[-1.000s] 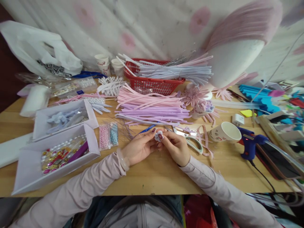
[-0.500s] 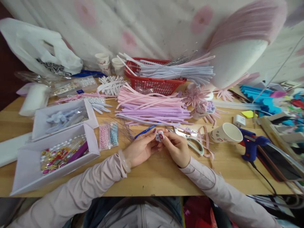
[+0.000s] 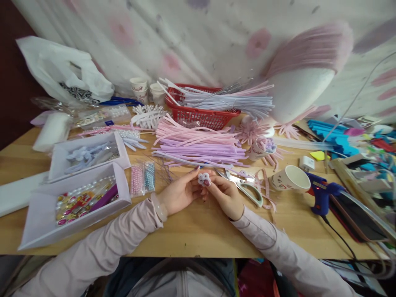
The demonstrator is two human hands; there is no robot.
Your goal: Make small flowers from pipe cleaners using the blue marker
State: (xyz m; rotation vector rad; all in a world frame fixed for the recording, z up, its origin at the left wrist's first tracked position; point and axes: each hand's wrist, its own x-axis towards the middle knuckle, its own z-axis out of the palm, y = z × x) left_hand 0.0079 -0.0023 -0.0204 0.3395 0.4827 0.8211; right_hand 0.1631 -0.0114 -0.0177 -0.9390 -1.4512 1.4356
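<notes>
Both hands meet over the middle of the wooden table [image 3: 198, 235]. My left hand [image 3: 181, 192] and my right hand [image 3: 224, 194] pinch a small white flower-shaped piece [image 3: 204, 179] between their fingertips, with a dark red spot at its centre. Just behind the hands lies a heap of pink and lilac pipe cleaners [image 3: 198, 142]. Scissors with pale green handles [image 3: 247, 190] lie right beside my right hand.
Two white trays stand at the left, one with beads and gems [image 3: 77, 204], one with lilac pieces [image 3: 86, 153]. A red basket [image 3: 201, 113] sits at the back. A paper cup [image 3: 289, 178], a blue glue gun [image 3: 321, 194] and a phone [image 3: 359, 218] are at the right.
The view has shifted slightly. The hands stay together on the small flower piece, which now sits a little higher and more face-up; the blue pen behind the left hand is hidden.
</notes>
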